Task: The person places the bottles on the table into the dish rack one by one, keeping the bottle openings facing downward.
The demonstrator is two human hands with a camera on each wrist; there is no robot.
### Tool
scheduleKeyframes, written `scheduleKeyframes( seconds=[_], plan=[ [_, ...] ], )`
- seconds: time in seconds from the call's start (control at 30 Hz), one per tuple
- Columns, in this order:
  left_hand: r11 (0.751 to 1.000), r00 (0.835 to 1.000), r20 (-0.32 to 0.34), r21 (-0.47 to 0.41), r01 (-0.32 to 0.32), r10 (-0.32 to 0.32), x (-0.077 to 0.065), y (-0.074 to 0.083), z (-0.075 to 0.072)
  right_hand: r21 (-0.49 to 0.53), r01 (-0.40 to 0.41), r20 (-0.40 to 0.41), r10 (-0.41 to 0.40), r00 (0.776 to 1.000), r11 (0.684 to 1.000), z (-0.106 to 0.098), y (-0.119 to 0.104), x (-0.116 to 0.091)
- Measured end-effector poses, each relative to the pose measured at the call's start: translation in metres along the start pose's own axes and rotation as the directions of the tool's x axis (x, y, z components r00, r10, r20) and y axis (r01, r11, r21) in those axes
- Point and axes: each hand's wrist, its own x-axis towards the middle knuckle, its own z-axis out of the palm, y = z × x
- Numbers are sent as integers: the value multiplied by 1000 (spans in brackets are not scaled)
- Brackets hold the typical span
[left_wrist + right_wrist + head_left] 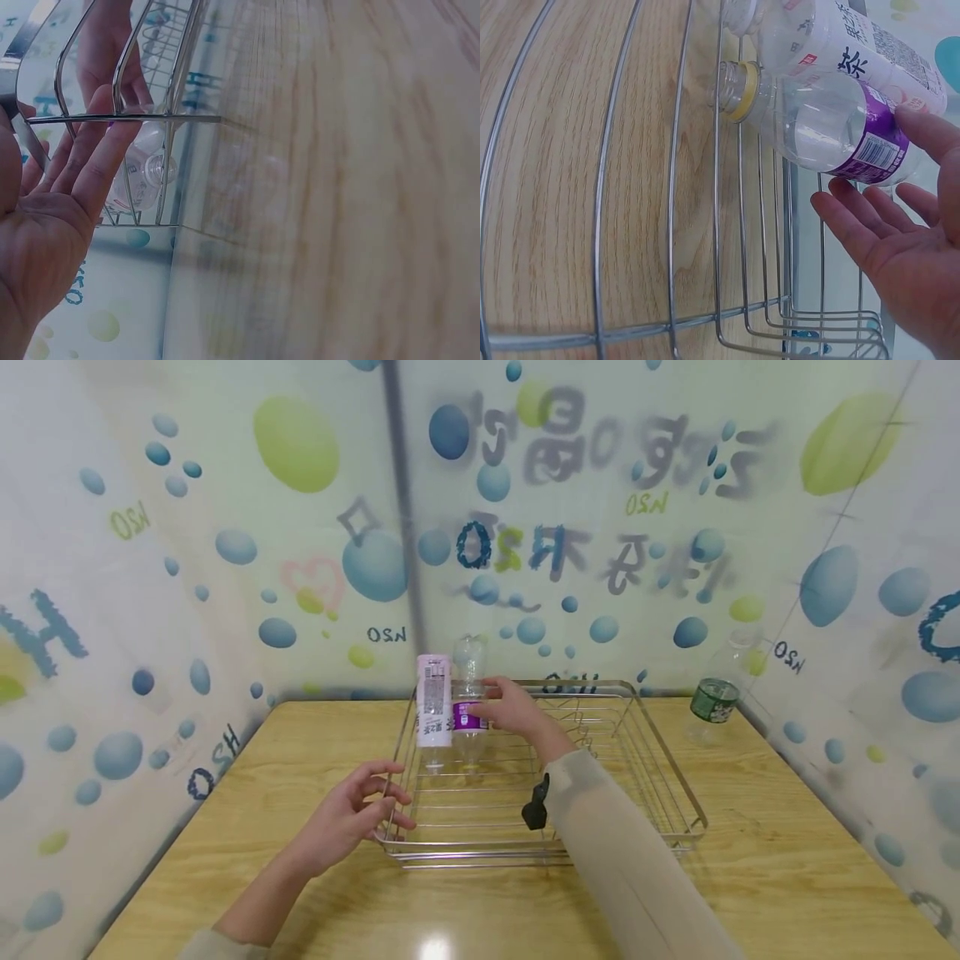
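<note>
Two clear plastic bottles stand upside down at the left rear of a wire rack. One is the purple-labelled bottle (470, 715), with a yellow ring at its neck; the other is the pink-labelled bottle (434, 702). My right hand (512, 706) is beside the purple-labelled bottle, thumb tip at its label and the other fingers loosely spread. In the right wrist view those fingers show a gap from the bottle. At the rack's near left corner, my left hand (347, 817) touches the wires with loosely extended fingers.
The wire rack (693, 793) has a raised metal rim and sits on a wooden table (247, 777). To its right, near the back, stands a green-labelled clear bottle (715, 700). Printed curtains (315, 552) with bubble patterns enclose the table's back and sides.
</note>
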Motion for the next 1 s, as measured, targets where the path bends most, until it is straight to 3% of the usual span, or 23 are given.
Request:
scheduleKeyframes(
  seconds=[0.33,0.53,0.63,1.0],
  plan=[
    [999,1000,-13,-30,13,-14,-2,-4,-2,-31,26,-20,-27,999,999,-2,-4,2],
    [1000,999,-37,-7,1,-1,-1,-3,-5,28,53,-128,-49,991,998,-9,-10,5],
    [1000,999,-36,-10,5,-5,0,-2,-5,77,98,-161,-85,983,992,-15,-17,1],
    [998,1000,-12,-56,3,-4,-1,-2,-3,185,272,-166,-243,956,944,-42,-48,-23]
  ],
)
